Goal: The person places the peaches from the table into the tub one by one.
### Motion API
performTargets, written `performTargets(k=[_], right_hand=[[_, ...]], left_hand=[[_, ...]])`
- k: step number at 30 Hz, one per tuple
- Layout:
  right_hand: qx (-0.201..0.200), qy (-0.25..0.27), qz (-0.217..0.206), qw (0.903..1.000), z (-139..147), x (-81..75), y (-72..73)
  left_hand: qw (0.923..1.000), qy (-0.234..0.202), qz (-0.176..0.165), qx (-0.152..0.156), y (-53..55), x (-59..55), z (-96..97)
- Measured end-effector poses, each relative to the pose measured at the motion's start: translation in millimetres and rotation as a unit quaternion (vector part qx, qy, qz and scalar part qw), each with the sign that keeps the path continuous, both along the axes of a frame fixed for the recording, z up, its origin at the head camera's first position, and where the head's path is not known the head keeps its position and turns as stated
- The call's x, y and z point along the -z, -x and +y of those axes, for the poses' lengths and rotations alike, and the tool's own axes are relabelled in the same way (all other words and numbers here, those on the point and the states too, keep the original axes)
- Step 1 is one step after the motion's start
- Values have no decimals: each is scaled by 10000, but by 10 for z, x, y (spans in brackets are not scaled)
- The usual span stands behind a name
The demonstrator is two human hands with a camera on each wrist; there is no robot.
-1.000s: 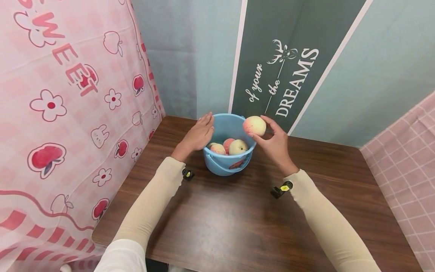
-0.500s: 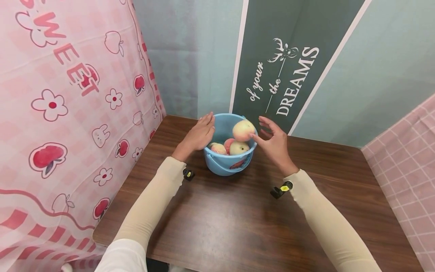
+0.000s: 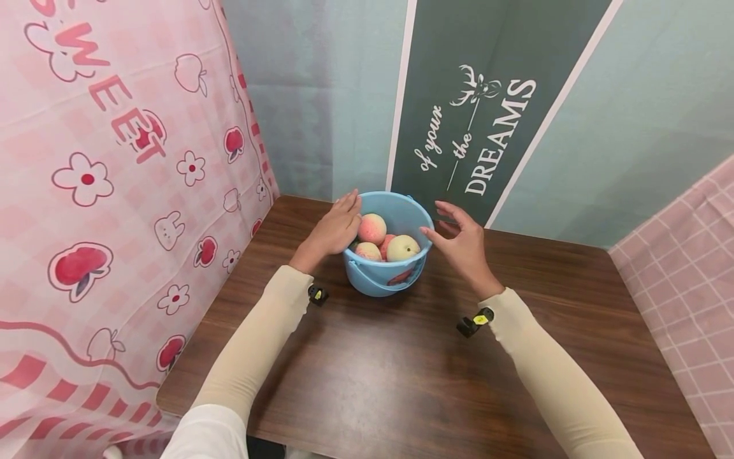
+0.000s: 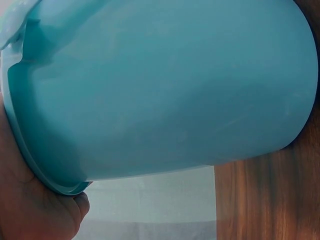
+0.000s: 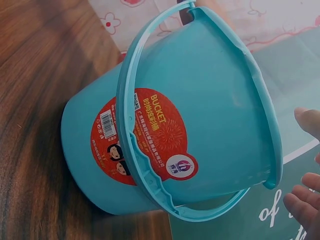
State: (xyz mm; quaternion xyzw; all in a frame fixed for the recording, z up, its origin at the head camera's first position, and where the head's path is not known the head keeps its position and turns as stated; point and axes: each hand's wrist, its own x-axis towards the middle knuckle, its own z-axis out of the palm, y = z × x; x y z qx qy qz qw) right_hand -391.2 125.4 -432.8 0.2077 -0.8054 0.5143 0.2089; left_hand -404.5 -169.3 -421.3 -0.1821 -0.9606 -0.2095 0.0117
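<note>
A light blue bucket (image 3: 375, 280) stands upright on the table, with several red-and-cream peaches inside; one peach (image 3: 372, 228) lies on top at the left, near my left hand, and a paler peach (image 3: 403, 248) sits at the right. My left hand (image 3: 337, 226) rests on the bucket's left rim, its fingers stretched along it; in the left wrist view that hand (image 4: 35, 200) is against the rim. Just off the right rim, my right hand (image 3: 461, 245) is spread with thumb and fingers apart, holding nothing. The right wrist view shows its fingertips (image 5: 302, 200) beside the rim.
The brown wooden table (image 3: 367, 376) reaches to a blue-green curtain (image 3: 287, 108) at the back. A pink printed cloth (image 3: 132, 223) hangs on the left, a pink checked one (image 3: 682, 274) on the right. The bucket's handle (image 5: 127, 100) hangs down its front.
The peach in my right hand has left the fingers and dropped leftward into the bucket, onto the others. My right hand has opened at the rim; my left hand has stayed in place.
</note>
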Motion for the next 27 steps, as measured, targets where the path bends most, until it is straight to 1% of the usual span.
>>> performTargets(k=[4, 6, 11, 13, 17, 21, 24, 27], right_hand=[[13, 39, -10, 10000, 41, 21, -26], [31, 54, -10, 10000, 39, -16, -80], [119, 96, 70, 9999, 80, -4, -103], [160, 82, 102, 9998, 123, 47, -66], [209, -69, 115, 9997, 161, 14, -47], [238, -333, 112, 9991, 219, -91, 47], [384, -713, 46, 9967, 287, -210, 159], [513, -1222, -85, 9911, 343, -354, 287]], left_hand=[[10000, -57, -4, 42, -2, 8, 30], [10000, -59, 4, 76, -4, 6, 47], [9998, 28, 19, 174, -2, -20, 91], [9998, 54, 19, 204, 6, -24, 109], [9997, 103, -39, 231, 20, -19, 113], [9991, 225, -232, 282, 26, -29, 48], [9982, 295, -407, 320, 46, -73, -18], [9978, 371, -498, 240, 78, -149, -108]])
